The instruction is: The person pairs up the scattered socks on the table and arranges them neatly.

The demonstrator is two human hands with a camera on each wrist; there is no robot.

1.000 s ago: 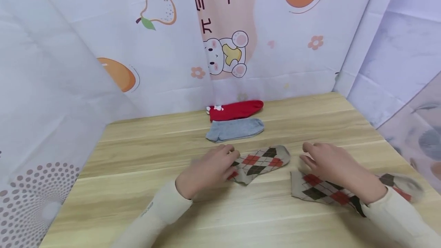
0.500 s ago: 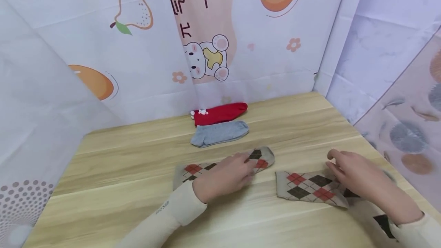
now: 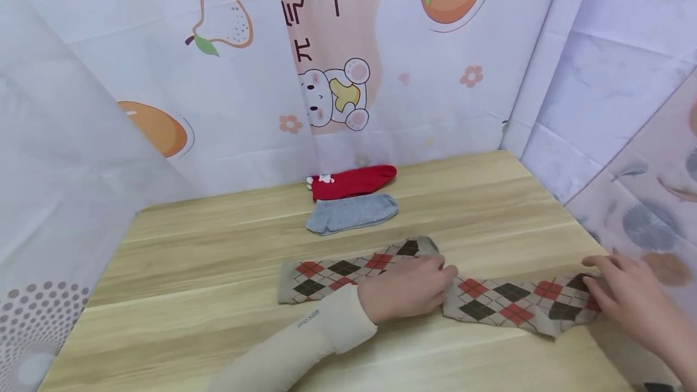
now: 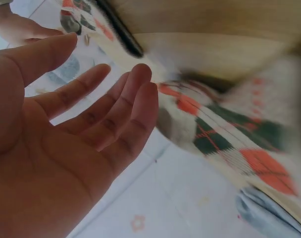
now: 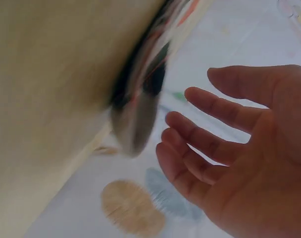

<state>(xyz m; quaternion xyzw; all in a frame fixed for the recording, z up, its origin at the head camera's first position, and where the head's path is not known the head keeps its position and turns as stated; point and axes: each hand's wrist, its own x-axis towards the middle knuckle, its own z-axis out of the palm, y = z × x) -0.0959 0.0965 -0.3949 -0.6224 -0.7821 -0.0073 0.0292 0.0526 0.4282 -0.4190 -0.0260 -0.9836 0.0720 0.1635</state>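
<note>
Two argyle socks lie on the table. The left argyle sock (image 3: 327,274) is flat, with its cuff to the left and its toe end partly behind my left hand. My left hand (image 3: 411,286) is over the gap between the socks, fingertips at the cuff of the right argyle sock (image 3: 503,302). In the left wrist view the left hand (image 4: 76,134) has loosely bent fingers and an empty palm. At the far end of the right sock is my right hand (image 3: 631,295), hiding its toe. The right wrist view shows this right hand (image 5: 244,148) with relaxed, spread fingers beside the toe, holding nothing.
Farther back on the wooden table (image 3: 207,247) lie a grey-blue sock (image 3: 354,213) and, behind it, a red sock (image 3: 356,182). A printed curtain (image 3: 229,89) hangs along the back edge, with more cloth at both sides.
My left hand has moved right along the left sock to the cuff of the right one. The right hand has moved right to the toe, and the right sock's foot now lies straighter.
</note>
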